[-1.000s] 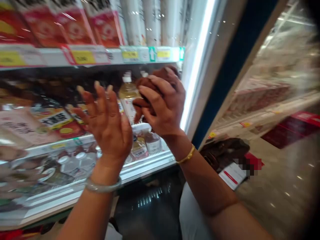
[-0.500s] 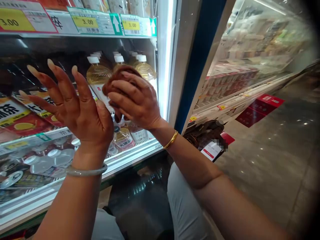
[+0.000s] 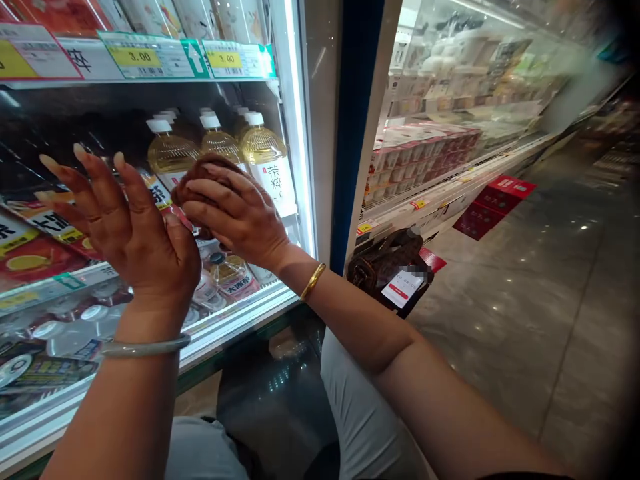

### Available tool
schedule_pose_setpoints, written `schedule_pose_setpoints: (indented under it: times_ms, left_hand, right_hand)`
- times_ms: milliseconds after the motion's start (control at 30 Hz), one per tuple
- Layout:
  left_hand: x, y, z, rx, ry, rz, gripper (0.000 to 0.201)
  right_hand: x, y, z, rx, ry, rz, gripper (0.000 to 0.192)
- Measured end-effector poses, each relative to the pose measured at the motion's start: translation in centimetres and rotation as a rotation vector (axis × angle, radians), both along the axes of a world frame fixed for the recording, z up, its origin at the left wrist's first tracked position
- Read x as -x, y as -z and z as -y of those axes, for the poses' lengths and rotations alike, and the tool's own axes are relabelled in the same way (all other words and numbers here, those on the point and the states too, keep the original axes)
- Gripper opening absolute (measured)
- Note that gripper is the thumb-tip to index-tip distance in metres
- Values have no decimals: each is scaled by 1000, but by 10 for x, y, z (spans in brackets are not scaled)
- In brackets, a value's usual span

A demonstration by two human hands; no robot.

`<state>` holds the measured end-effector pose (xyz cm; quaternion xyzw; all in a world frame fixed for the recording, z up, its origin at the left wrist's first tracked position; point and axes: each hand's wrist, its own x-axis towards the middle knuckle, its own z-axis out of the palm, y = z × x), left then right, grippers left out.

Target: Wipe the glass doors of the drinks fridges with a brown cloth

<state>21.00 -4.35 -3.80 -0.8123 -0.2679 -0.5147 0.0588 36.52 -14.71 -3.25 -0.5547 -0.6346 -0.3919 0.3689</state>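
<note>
Clenched around a crumpled brown cloth (image 3: 205,168), the right hand (image 3: 237,217) is held before a lit display cabinet (image 3: 300,167), its fingers curled over the near side of the fabric. Whether the cloth touches a surface beyond it cannot be told. To its left, the left hand (image 3: 135,233) is empty, with fingers spread and pointing upward and the thumb just beside the cloth. A grey bangle (image 3: 145,347) encircles the left wrist; a gold bangle (image 3: 313,281), the right. Behind the cloth, white-capped bottles (image 3: 265,147) of yellowish liquid stand on the middle shelf, below price labels (image 3: 140,57) reading 3.00. Beneath the hands, further bottles (image 3: 235,280) occupy the lowest level. At right, past a dark blue upright (image 3: 356,133), a brown bag (image 3: 380,257) with a lit phone (image 3: 401,287) appears near a second display case (image 3: 425,157) of stacked tubs.
</note>
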Motion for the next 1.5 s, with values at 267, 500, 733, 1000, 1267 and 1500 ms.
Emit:
schedule_pose_setpoints:
  times_ms: [267,500,733,1000,1267,1500]
  left_hand:
    - [6,2,13,-85,42,-33,79]
    - [4,8,2,-58,45,0,83]
    - [4,5,14,-135,8,-69,75]
    - [-3,10,1,-187,10,25,85]
    - [-7,4,20,-167,-36,2,71]
    - [-6,4,19,-160,-20,30,70]
  right_hand:
    - [13,-41,-21,-258,50,-138,76]
    - [12,-6,-20,-104,-115,32,70]
    - [-10,-35,-3,-182,-22,-133,76]
    - [11,-12,-10,-63,-143,26,72]
    - [-18,-38,25,52,154,-88,33]
    - [11,-31,2,-10,62,-63,34]
